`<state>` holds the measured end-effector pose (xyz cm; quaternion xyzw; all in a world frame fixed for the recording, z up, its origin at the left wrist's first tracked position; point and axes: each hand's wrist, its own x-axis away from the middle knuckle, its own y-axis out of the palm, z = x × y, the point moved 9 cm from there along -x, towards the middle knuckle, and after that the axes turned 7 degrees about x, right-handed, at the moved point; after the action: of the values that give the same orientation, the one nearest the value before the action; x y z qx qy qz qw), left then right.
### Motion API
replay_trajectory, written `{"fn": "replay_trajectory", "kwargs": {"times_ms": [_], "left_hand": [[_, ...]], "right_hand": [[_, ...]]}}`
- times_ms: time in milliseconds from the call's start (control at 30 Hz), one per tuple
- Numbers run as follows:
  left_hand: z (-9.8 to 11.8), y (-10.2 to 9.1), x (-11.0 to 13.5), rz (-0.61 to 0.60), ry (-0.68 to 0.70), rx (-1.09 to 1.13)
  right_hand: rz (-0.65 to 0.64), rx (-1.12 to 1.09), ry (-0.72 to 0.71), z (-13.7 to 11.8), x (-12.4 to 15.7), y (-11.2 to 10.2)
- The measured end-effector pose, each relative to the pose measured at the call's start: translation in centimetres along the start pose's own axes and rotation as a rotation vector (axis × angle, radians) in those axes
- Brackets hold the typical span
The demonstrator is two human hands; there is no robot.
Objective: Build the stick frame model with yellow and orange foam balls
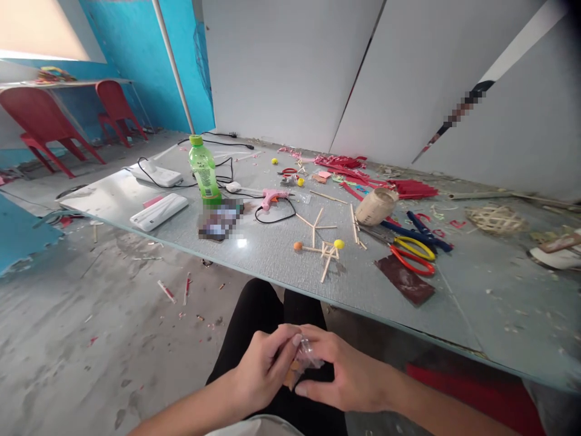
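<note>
Low over my lap, both hands are on a small clear plastic packet (311, 353) with something orange inside. My left hand (263, 366) pinches its upper left side between thumb and fingers. From the other side, the curled fingers of my right hand (342, 368) grip the packet, while the thumb stays lower and apart. Fingers partly hide the contents. Beyond my hands, a joined figure of thin wooden sticks (314, 235) lies on the table, with an orange ball (298, 246) and a yellow ball (339, 244) on it.
The grey table (267, 266) holds a pink glue gun (272, 197), a green bottle (204, 172), a blurred phone (221, 219), a white power strip (158, 212), red-and-yellow-handled scissors (414, 256), brown sandpaper (405, 277) and a wooden jar (376, 206). Red strips (411, 188) lie near the wall.
</note>
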<state>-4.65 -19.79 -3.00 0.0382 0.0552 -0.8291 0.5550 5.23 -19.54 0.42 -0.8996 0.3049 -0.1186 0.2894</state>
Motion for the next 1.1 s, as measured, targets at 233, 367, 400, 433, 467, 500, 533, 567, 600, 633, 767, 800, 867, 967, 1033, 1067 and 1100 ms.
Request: {"fn": "replay_trajectory", "kwargs": {"times_ms": [233, 367, 400, 433, 467, 500, 533, 567, 600, 633, 767, 800, 867, 967, 1033, 1067, 1100], "left_hand": [[-0.5, -0.2, 0.0, -0.018, -0.029, -0.061], [-0.6, -0.6, 0.0, -0.002, -0.031, -0.087], [-0.7, -0.6, 0.0, -0.004, -0.041, -0.072], [-0.7, -0.5, 0.1, -0.010, -0.051, -0.053], [-0.8, -0.5, 0.1, -0.014, -0.058, -0.036], [-0.8, -0.5, 0.0, -0.014, -0.060, -0.028], [-0.8, -0.6, 0.0, -0.012, -0.057, -0.027], [-0.8, -0.7, -0.1, -0.011, -0.054, -0.034], [-0.7, -0.7, -0.1, -0.013, -0.052, -0.046], [-0.7, -0.6, -0.2, -0.021, -0.051, -0.057], [-0.4, -0.2, -0.4, -0.075, -0.043, -0.087], [-0.3, -0.1, -0.4, -0.082, -0.038, -0.095], [-0.3, -0.1, -0.3, -0.090, -0.029, -0.110], [-0.5, -0.1, -0.2, -0.092, -0.021, -0.120], [-0.7, -0.2, -0.1, -0.082, -0.024, -0.123], [-0.7, -0.2, -0.1, -0.075, -0.026, -0.123], [-0.7, -0.3, -0.1, -0.068, -0.029, -0.122]], "right_hand": [[0.098, 0.012, -0.044, -0.6, -0.6, -0.1], [0.134, 0.039, -0.042, -0.4, -0.3, -0.2], [0.140, 0.049, -0.030, -0.2, -0.1, -0.2], [0.147, 0.060, -0.017, -0.1, 0.0, -0.3], [0.151, 0.070, -0.005, 0.0, 0.2, -0.3], [0.154, 0.079, 0.002, 0.1, 0.3, -0.4], [0.156, 0.083, 0.004, 0.2, 0.4, -0.4], [0.151, 0.079, 0.002, 0.2, 0.4, -0.4], [0.136, 0.065, -0.001, 0.2, 0.4, -0.4], [0.116, 0.041, -0.001, 0.2, 0.2, -0.2], [0.087, -0.066, -0.002, 0.0, -0.5, 0.0], [0.098, -0.075, -0.008, -0.1, -0.6, -0.1], [0.104, -0.076, -0.016, -0.3, -0.7, -0.3], [0.099, -0.036, -0.008, -0.4, -0.5, -0.5], [0.101, -0.004, 0.003, -0.5, -0.4, -0.7], [0.104, 0.002, 0.015, -0.4, -0.3, -0.8], [0.108, -0.002, 0.034, -0.3, -0.2, -0.9]]}}
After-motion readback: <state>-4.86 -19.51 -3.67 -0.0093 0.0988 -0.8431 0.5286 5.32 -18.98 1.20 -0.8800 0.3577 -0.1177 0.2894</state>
